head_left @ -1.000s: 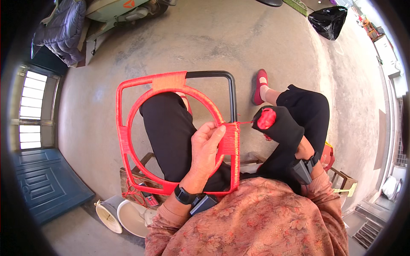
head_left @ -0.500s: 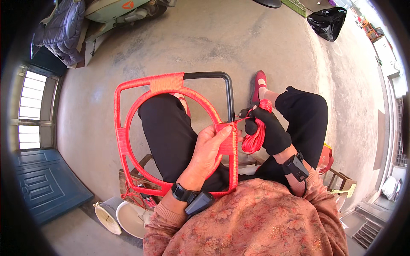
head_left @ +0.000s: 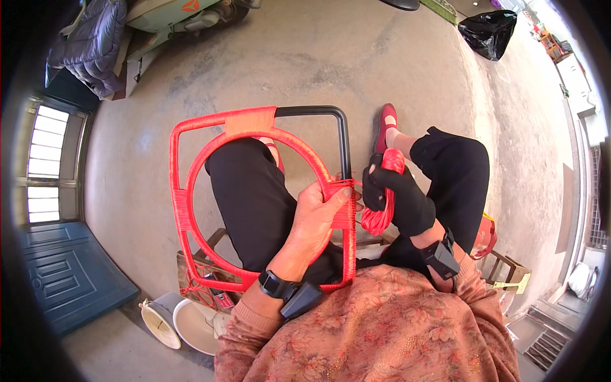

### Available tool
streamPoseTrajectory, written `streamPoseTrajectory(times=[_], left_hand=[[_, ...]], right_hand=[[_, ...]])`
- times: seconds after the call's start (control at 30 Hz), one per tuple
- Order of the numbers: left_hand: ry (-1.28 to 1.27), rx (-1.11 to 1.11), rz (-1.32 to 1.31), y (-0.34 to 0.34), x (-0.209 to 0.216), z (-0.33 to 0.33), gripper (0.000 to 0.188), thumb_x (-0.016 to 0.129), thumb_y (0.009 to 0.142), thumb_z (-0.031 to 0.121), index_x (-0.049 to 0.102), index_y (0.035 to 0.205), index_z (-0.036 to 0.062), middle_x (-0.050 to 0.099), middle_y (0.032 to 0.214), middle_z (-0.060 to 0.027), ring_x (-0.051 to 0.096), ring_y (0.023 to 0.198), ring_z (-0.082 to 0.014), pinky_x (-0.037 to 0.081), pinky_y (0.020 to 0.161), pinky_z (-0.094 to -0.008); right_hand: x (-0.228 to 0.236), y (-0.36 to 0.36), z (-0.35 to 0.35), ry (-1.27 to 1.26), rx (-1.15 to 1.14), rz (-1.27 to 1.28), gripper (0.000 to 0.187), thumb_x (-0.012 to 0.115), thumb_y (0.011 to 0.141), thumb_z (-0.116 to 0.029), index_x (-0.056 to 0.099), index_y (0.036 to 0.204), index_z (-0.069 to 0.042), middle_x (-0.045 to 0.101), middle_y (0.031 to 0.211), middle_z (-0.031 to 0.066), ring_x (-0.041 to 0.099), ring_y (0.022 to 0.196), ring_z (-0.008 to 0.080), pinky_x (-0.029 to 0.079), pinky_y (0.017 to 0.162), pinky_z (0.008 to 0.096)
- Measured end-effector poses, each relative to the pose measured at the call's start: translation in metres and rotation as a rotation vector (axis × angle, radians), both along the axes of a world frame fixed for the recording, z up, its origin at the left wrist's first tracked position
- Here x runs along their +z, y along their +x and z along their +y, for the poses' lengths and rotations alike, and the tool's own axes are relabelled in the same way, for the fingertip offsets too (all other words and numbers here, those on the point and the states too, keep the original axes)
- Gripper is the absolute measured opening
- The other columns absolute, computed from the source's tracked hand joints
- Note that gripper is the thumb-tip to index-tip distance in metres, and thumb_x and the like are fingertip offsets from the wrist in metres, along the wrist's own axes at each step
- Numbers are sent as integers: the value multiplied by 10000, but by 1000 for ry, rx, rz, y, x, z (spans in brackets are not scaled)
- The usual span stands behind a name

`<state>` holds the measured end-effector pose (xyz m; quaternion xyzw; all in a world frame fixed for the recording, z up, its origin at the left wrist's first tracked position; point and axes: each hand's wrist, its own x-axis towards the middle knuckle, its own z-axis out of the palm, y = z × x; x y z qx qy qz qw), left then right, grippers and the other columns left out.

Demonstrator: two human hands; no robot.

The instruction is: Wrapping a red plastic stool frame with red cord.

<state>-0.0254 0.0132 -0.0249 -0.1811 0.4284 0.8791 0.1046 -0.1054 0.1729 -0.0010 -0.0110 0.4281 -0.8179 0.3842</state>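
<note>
A square frame with a round ring inside it [head_left: 229, 121] rests over my lap, most of it wrapped in red-orange cord. Its upper right corner is bare black tube [head_left: 344, 137]. My left hand [head_left: 316, 213] grips the frame's right side, thumb pressed on the wrapped band that joins ring and outer tube. Just right of that, my right hand [head_left: 407, 200], in a black glove with bare fingertips, is closed around a bundle of red cord [head_left: 380, 219]. A short strand runs between the bundle and the band, partly hidden by the fingers.
Below the frame at left are a wooden stool [head_left: 191, 274] with loose red cord and a white bucket [head_left: 194, 328]. A blue door [head_left: 73, 274] stands left. A scooter [head_left: 172, 19] is at the far left, a black plastic bag [head_left: 489, 35] at the far right.
My right hand has turned slightly and its fingers have curled nearer the frame's right side, with the bundle still held. My left hand and the frame have barely shifted.
</note>
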Motion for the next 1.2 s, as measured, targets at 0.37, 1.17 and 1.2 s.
streamPoseTrajectory(times=[0.37, 1.17, 1.2], left_hand=[[29, 16, -3, 0, 4, 2, 194, 599, 924, 120, 602, 1071, -7, 671, 941, -104, 667, 795, -179, 554, 727, -300], [20, 114, 6, 2, 6, 6, 165, 587, 913, 48, 554, 1047, -40, 659, 917, -97, 647, 795, -151, 526, 721, -276], [26, 115, 7, 2, 6, 7, 169, 588, 914, 54, 554, 1050, -42, 661, 914, -98, 649, 795, -151, 527, 722, -275]], right_hand=[[22, 5, 13, 351, -32, 117, 169, 676, 819, -118, 557, 903, -32, 567, 682, 19, 550, 590, 103, 443, 561, 245], [-1, -7, -8, 638, 167, 767, 250, 725, 744, -31, 577, 944, -41, 613, 787, 23, 578, 724, 88, 490, 629, 266], [-1, -6, -7, 639, 168, 769, 250, 725, 744, -31, 577, 944, -41, 613, 787, 23, 578, 724, 88, 490, 629, 266]])
